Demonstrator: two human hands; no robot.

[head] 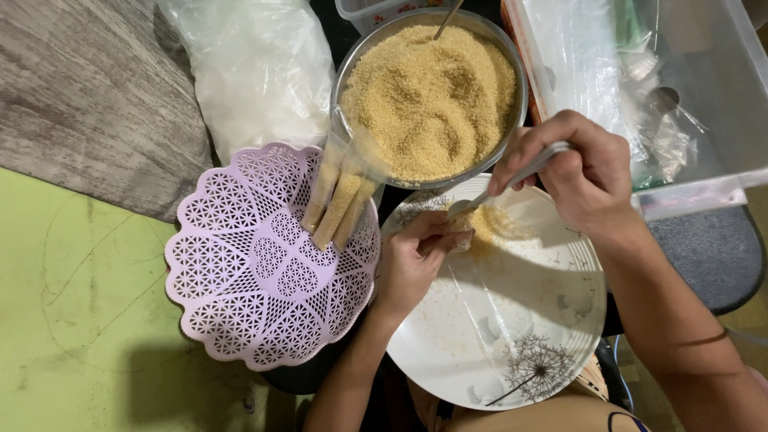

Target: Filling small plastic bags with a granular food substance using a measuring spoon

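Head | right grip (588, 172) pinches spoon (512, 178) | left grip (416, 256) pinches packet (460, 238) | lilac basket (240, 304) beside plate (512, 336)

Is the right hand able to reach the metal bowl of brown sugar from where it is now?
Probably yes: the right hand with its spoon is just beside the metal bowl, and nothing lies between them.

- The round steel bowl of golden-brown grains (432, 96) sits behind the white floral plate (512, 336), overlapping its far rim.
- The lilac perforated plastic basket (256, 272) lies left of the plate.
- Narrow filled clear packets (340, 200) lean in the basket against the bowl.
- The clear plastic bag (256, 72) lies behind the basket.
- The clear plastic bin (704, 96) stands right of the bowl.
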